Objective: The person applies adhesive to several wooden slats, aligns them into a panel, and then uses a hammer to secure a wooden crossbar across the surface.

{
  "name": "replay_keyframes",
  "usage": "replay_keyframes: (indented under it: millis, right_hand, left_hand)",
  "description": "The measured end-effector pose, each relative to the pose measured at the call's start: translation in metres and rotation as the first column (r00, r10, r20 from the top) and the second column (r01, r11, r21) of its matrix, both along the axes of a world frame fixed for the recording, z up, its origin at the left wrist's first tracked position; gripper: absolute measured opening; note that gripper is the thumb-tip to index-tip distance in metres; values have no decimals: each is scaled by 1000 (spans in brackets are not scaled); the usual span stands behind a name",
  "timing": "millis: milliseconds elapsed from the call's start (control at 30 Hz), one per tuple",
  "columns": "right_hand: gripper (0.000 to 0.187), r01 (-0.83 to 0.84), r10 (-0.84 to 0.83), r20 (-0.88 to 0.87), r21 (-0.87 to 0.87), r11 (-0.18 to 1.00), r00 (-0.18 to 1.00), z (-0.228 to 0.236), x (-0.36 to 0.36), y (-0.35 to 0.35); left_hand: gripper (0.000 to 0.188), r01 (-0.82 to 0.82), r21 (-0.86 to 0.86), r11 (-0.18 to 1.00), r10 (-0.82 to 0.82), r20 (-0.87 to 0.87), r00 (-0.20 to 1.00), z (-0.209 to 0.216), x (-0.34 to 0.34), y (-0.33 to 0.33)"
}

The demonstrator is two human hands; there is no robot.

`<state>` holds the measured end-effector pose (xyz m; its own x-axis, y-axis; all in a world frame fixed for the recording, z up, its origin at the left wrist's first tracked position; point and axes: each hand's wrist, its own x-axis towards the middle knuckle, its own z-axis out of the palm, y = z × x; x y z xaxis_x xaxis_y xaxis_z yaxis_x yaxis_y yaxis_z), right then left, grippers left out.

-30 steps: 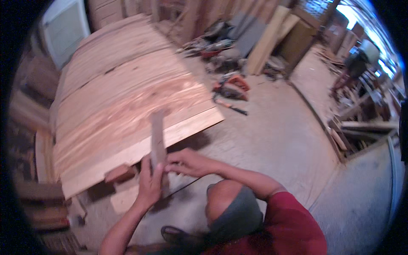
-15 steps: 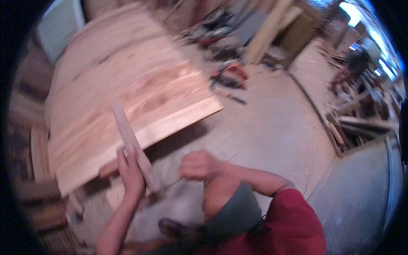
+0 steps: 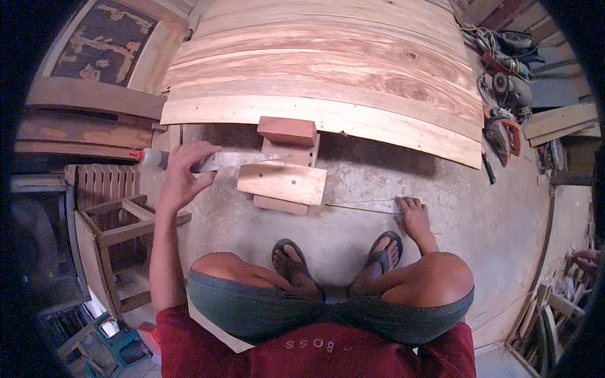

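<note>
My left hand (image 3: pixel 188 173) is closed around one end of a pale wooden strip (image 3: pixel 242 159), thumb below and fingers above. The strip's other end reaches over a low wooden bench (image 3: pixel 271 181) made of short boards, with a reddish wood block (image 3: pixel 287 131) at its far side. Whether the strip rests on the bench is hard to tell. Low to the right, my right hand (image 3: pixel 413 217) has its fingers bent around the wide end of a handsaw (image 3: pixel 365 205). Its thin, tapering blade lies along the floor, pointing left toward the bench.
A large plank panel (image 3: pixel 315 75) stands just beyond the bench. Power tools with cords (image 3: pixel 507 88) lie at the right, along with an orange tool (image 3: pixel 504 138). At left are a wooden frame (image 3: pixel 120 230) and a red-capped bottle (image 3: pixel 150 156).
My view has swung to face the panel squarely. My left hand still holds the strip, now over the bench. The right hand, earlier curled near my knee, has gone down to the handsaw.
</note>
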<state>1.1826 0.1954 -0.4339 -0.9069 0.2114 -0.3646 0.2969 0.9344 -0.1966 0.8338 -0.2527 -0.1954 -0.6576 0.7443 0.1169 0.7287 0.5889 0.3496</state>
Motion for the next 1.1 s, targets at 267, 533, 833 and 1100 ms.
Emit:
replay_keyframes:
  millis: [267,533,833,1100]
  right_hand:
    - [60,143,-195,-122,-345,928,973,39,24,36]
    - [53,22,-158,-245,-479,878,957,173,-27,38]
    - [56,-150,23,-335,-358,922,942,191,-110,-4]
    - [54,-27,-304,-472,-574,818,828,124,-135,-48]
  left_hand:
    - [58,-100,-60,993,108,144,984,-41,-24,14]
    - [61,-147,68,987,136,154,979,-66,-36,35]
    - [61,-327,276,904,252,275,928,-85,-31,30]
    - [67,-569,453,686,249,589,769,-129,-18,45]
